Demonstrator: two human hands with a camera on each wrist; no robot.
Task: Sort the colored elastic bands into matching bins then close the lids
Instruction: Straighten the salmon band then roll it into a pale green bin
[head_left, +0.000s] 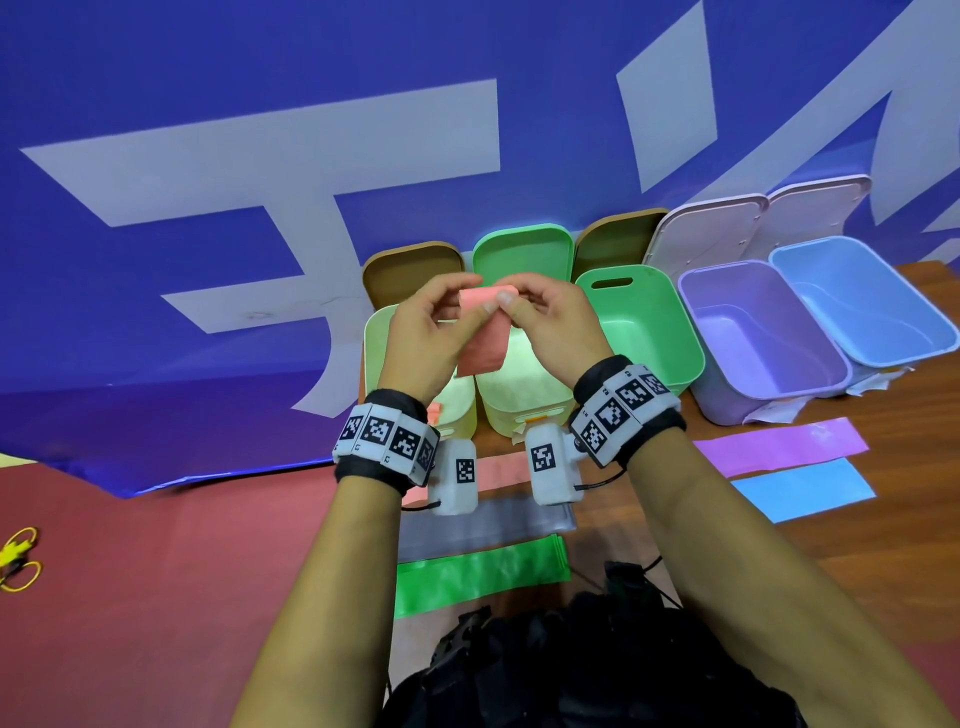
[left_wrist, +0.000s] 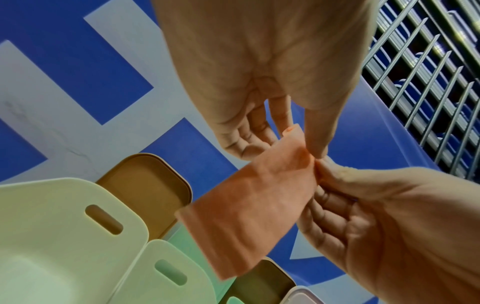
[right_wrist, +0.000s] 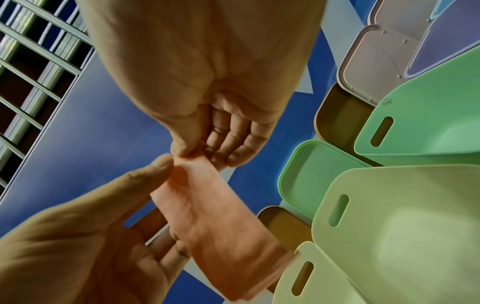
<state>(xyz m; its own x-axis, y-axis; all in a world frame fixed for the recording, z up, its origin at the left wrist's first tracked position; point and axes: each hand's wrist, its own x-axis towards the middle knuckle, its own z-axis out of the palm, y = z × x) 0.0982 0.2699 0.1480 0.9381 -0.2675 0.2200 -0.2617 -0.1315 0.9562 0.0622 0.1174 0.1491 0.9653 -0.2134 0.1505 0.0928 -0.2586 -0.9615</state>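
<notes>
Both hands are raised over two pale yellow-green bins (head_left: 524, 384). My left hand (head_left: 475, 296) and right hand (head_left: 511, 293) pinch the top end of a folded pink band (head_left: 483, 338), which hangs down between them. In the left wrist view the left hand (left_wrist: 293, 144) pinches the pink band (left_wrist: 246, 216) between thumb and fingers. In the right wrist view the right hand (right_wrist: 200, 156) nips the pink band (right_wrist: 221, 226) at its top corner. On the table lie pink (head_left: 501, 467), grey (head_left: 488, 519), green (head_left: 478, 571), purple (head_left: 779, 447) and blue (head_left: 805, 488) bands.
A green bin (head_left: 644, 322), a purple bin (head_left: 753, 332) and a blue bin (head_left: 862, 296) stand open to the right. Brown (head_left: 410, 270), green (head_left: 519, 249) and lilac (head_left: 706, 228) lids lean on the blue banner behind. The table ends at the left over a red floor.
</notes>
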